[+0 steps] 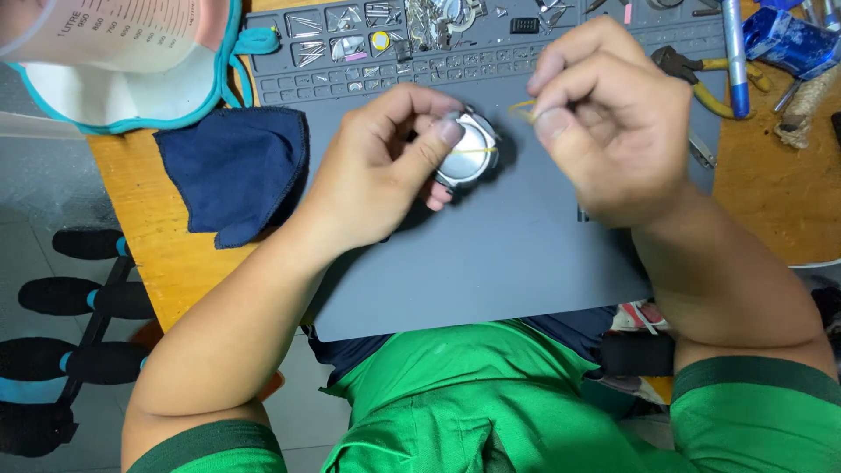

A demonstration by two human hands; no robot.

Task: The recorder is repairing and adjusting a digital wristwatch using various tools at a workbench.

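Taking the flat grey rubber work mat (526,254) as the landmark: off its upper left corner stands one clear plastic measuring jug (114,35) with printed scale marks, sitting in a white bowl-like piece with a teal rim (131,101). Just left of the mat lies one dark blue cloth (232,171), soft and crumpled, on the orange wooden counter (166,254).

Over the mat's middle, the left hand (377,175) is clamped on one round silver metal watch case (469,151), thumb pressed on its smooth, shiny back and fingers curled beneath; the case is held just above the mat, left of the mat's centre line. One thin yellow thread-like strand (517,109) runs from the case up to the right hand (604,123), whose thumb and fingers are pinched together on it, just right of the case.

Along the mat's far edge runs a row of small moulded compartments (368,35) holding many tiny metal parts, too small to count, and one small yellow ring-shaped piece (380,40).

Off the mat's upper right corner lie one pair of pliers with yellow handles (710,83), one blue pen-like stick (736,57), one blue crinkled plastic wrapper (788,39) and one rough tan fibrous bundle (802,114). Below the mat's near edge shows the person's green fabric clothing (491,403).
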